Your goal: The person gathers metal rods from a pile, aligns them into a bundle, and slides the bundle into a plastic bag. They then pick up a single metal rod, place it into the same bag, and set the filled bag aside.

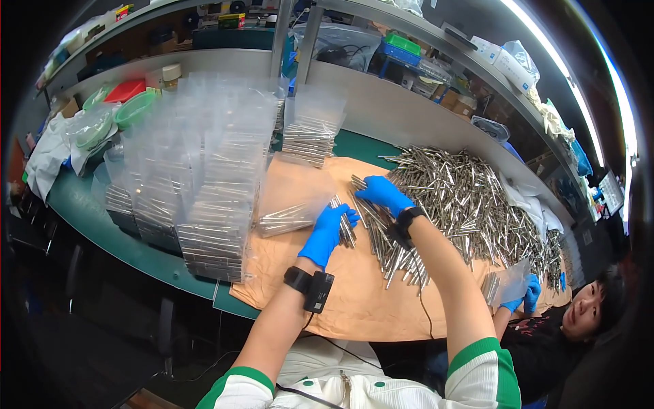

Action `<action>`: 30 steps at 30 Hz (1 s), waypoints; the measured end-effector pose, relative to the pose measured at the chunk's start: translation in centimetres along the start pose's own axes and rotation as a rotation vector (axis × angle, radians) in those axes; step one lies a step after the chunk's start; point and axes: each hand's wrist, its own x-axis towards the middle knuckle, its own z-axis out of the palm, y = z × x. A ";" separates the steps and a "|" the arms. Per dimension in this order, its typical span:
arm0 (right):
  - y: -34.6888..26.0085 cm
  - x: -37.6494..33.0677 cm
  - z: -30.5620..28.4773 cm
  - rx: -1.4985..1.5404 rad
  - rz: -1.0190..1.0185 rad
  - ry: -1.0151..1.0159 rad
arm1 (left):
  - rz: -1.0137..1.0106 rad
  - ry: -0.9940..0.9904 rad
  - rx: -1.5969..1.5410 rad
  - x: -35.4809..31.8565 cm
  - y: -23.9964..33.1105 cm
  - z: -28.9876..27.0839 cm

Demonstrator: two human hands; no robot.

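Note:
Both my hands wear blue gloves. My left hand (328, 230) is closed around a small bundle of thin silver metal rods (346, 236), which sticks out past its fingers. To its right, my right hand (383, 193) bends over the near-left edge of a big loose heap of metal rods (449, 191). Its fingertips are pinched on the ends of a few rods (358, 183); how many is hidden. Just left of my left hand lies a frosted plastic bag (294, 198) with a layer of rods along its lower side.
Brown paper (320, 300) covers the green table (75, 198). Tall stacks of filled bags (211, 204) stand at left, another stack (310, 133) behind. At right, a co-worker's blue-gloved hands (528, 296) hold a bag of rods (507, 283). A metal shelf post (281, 41) rises at the back.

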 end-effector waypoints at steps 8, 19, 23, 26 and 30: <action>-1.7 0.7 0.5 -0.073 0.199 -0.153 | -0.003 0.010 0.013 -0.2 0.0 0.1; -0.5 -2.5 -1.2 -0.153 0.016 -0.108 | -0.005 0.031 -0.001 -0.1 0.0 0.2; -1.0 -3.3 0.2 -0.178 0.079 -0.019 | 0.039 0.059 0.024 -0.2 -0.2 0.5; -1.3 -2.5 0.0 -0.146 0.160 0.092 | 0.046 0.056 0.021 -0.1 -0.4 0.6; -4.8 -2.3 -1.3 -0.037 0.172 0.009 | 0.048 0.030 0.008 0.2 -0.3 -0.1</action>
